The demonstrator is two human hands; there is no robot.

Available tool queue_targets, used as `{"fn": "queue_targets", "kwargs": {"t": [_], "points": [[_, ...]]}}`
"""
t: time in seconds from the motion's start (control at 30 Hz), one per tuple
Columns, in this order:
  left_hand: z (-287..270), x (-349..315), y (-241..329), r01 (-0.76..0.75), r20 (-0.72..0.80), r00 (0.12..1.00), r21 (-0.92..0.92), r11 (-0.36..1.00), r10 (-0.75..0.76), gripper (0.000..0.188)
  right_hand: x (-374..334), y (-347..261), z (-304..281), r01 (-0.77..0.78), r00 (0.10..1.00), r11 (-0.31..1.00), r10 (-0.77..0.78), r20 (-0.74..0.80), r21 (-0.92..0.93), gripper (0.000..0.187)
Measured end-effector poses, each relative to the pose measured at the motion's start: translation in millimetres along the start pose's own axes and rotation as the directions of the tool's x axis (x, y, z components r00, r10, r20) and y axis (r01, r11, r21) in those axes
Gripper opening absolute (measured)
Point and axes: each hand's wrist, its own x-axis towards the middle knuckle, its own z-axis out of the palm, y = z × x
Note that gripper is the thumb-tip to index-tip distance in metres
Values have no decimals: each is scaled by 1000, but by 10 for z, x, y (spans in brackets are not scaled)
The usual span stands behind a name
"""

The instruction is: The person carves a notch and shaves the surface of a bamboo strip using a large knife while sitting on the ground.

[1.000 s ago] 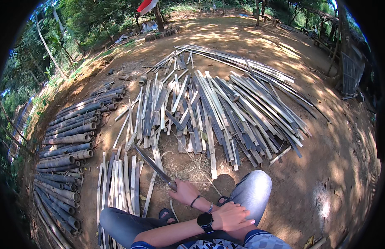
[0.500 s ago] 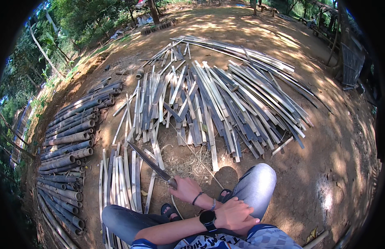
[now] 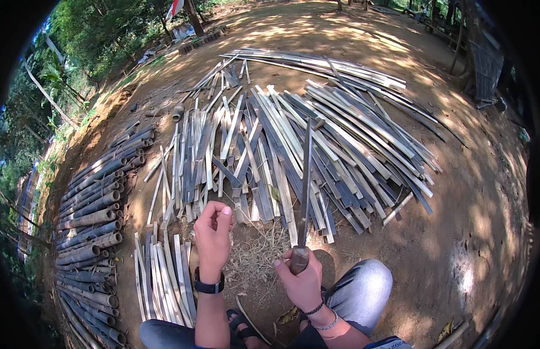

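Note:
A machete with a long dark blade [image 3: 307,186] and a brown wooden handle is gripped in my right hand [image 3: 305,286]. Its blade points away from me, over the near ends of the split bamboo strips [image 3: 293,157]. Off to the left, my left hand [image 3: 213,234] is raised with its fingers curled in and the thumb on top; nothing shows in it. Dry shavings [image 3: 255,256] cover the ground between my two hands. A smaller bundle of pale and dark bamboo strips [image 3: 165,279] lies left of my left forearm.
Uncut bamboo poles [image 3: 89,238] are stacked along the left side. Long strips [image 3: 340,67] lie across the far side of the pile. My knees [image 3: 366,291] and sandalled feet [image 3: 244,326] are close below. Trees stand at the far left, and a dark sheet [image 3: 486,70] hangs far right.
My crossed arms have come apart. The right hand moved right and swung the machete from pointing far left to pointing straight away. My left hand lifted off the right forearm and went left.

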Motion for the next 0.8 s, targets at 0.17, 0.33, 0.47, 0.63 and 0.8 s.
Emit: {"fn": "queue_targets", "kwargs": {"t": [0.17,0.33,0.47,0.63,0.8], "points": [[1042,624,-1845,-24,62,998,539,842,-11,20,130,57,-172,-132,980,904,182,-86,407,22],[2468,908,-2694,-587,663,742,576,569,94,46,308,164,-198,-26,990,977,54,-128,210,18],[2870,1142,-3176,-606,684,729,632,483,21,48,368,319,-148,-221,961,932,258,-99,286,22],[3032,1123,-3582,-640,703,711,652,406,-9,45,534,261,-179,-287,933,904,339,-121,318,21],[3007,1280,-3866,-634,683,726,622,460,79,31,586,375,-182,-300,928,884,357,-104,360,21]]}}
